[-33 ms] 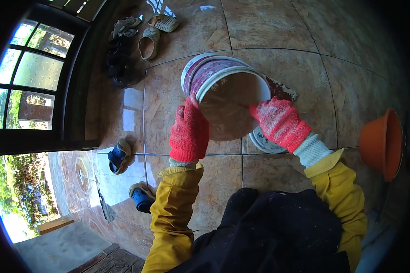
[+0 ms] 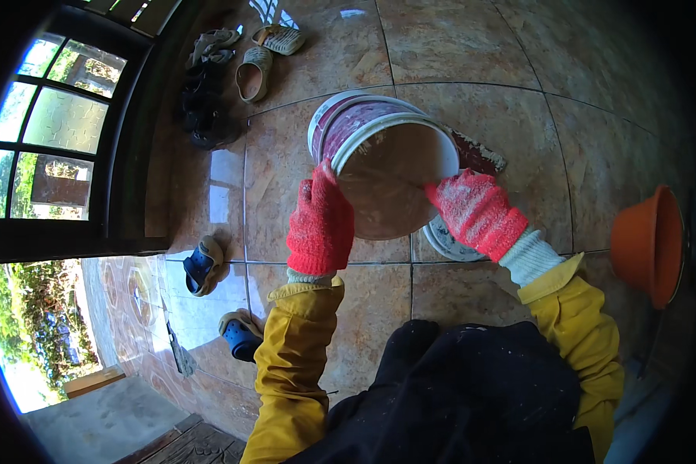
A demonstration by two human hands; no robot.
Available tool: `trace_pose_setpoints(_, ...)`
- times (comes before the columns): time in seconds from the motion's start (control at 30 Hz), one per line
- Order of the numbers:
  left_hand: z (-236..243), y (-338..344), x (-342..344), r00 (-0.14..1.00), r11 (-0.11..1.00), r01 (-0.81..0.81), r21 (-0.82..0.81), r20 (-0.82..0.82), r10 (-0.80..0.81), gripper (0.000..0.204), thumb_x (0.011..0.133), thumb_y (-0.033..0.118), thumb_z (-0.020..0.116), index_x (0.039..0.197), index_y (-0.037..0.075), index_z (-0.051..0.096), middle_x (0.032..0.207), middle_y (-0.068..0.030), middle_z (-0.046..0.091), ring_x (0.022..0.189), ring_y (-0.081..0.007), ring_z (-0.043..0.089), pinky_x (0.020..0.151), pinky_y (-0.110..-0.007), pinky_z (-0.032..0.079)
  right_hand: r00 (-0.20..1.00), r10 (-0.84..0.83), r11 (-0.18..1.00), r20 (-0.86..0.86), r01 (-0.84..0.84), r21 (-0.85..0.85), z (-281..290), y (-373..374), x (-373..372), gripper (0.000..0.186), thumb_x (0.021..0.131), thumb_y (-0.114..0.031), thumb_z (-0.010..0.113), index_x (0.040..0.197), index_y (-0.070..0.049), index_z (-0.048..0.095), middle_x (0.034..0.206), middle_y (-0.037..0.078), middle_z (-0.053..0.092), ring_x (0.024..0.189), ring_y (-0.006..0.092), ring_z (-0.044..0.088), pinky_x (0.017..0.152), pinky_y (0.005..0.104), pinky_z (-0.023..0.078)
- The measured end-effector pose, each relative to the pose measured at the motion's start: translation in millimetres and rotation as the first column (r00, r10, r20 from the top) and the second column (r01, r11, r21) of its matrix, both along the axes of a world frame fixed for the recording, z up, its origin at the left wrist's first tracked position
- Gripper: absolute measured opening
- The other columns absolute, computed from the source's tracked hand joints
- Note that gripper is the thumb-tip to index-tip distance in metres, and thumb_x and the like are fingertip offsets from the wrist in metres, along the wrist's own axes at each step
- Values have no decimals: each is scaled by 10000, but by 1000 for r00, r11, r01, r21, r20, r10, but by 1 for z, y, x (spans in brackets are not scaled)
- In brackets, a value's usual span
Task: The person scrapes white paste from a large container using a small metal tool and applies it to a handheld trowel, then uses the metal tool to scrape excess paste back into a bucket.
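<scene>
head view: red-gloved left hand (image 2: 322, 220) and red-gloved right hand (image 2: 476, 213) curl closed on opposite rim sides of a tilted, round white-and-purple plastic bucket (image 2: 361, 128) over brown floor tiles (image 2: 475, 298), work seemingly underway, brownish contents (image 2: 385, 203) apparently left inside.

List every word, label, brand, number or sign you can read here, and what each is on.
No readable text anywhere in view.
Purple-and-white bucket: any print on its smeared outer wall is too small and blurred to read.
Orange tub: no lettering visible.
</scene>
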State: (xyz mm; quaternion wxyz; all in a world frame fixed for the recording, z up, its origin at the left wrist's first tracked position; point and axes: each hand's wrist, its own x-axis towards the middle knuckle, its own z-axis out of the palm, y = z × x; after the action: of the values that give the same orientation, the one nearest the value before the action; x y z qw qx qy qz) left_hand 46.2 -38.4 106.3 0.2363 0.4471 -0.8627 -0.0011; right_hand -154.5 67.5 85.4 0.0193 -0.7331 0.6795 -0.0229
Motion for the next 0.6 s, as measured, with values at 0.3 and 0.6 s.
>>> trace_pose_setpoints(0.3, 4, 2, -3, 998, 995, -61, 72, -8, 62, 299, 900, 199, 426, 1178, 118, 499, 938, -170, 576, 710, -396, 603, 576, -476, 499, 998, 25, 992, -58, -32, -123, 13, -8, 1, 312, 742, -160, 539, 1049, -137, 590, 767, 90, 611, 692, 286, 615, 540, 408, 485)
trace_pose_setpoints(0.6, 0, 1, -2, 999, 996, -49, 76, 26, 47, 292, 906, 213, 421, 1173, 129, 505, 963, -168, 582, 698, -412, 601, 591, -484, 498, 996, 37, 986, -82, -50, -160, 17, -9, 3, 319, 742, -164, 540, 1059, -152, 576, 791, 84, 610, 695, 286, 615, 537, 411, 490)
